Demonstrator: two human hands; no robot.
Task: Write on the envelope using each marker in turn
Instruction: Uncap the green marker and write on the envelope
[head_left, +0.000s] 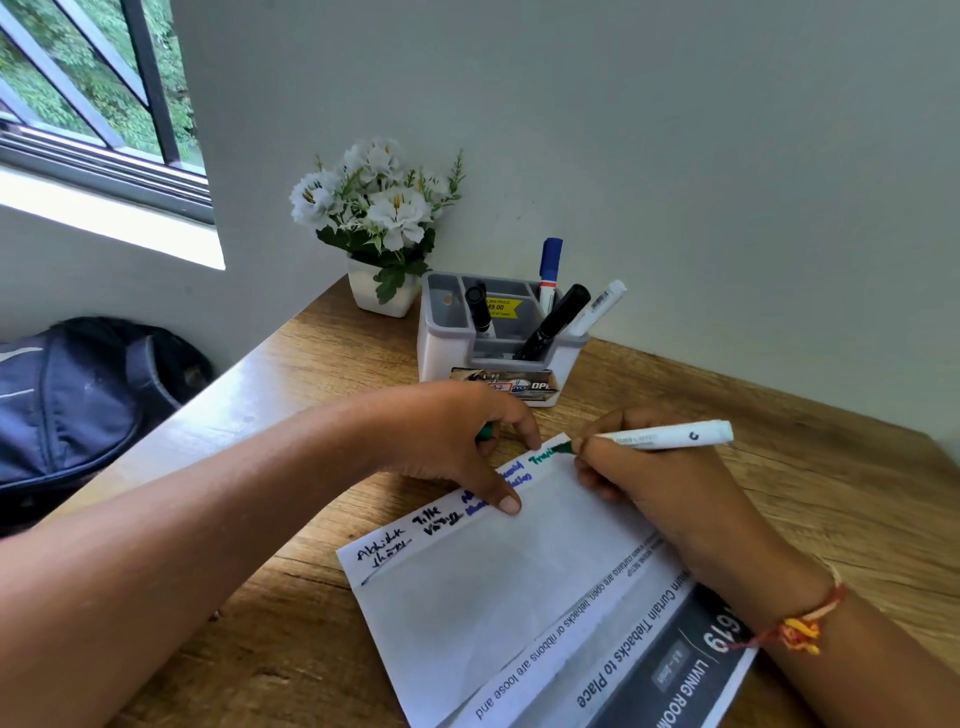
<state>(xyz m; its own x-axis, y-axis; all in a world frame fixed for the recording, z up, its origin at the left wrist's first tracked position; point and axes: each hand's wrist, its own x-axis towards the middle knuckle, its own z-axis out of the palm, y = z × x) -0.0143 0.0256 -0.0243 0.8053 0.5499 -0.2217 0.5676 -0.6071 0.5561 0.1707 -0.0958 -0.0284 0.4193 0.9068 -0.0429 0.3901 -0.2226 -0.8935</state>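
Fingers of the right hand (660, 483) are curled round the green marker (670, 439), pinching it near the nib. Its white barrel points off past the envelope's far-right corner. The nib rests on the envelope (498, 587) at the far-right end of its written strip, where green letters follow black and blue ones, so little bare strip lies ahead. The left hand (452, 436) presses thumb and 1 fingertip on that strip, its other fingers curled round what looks like the green cap (485, 432). Beyond the envelope's far edge, the organizer (441, 358) holds 4 more markers, nearer the left hand, I judge.
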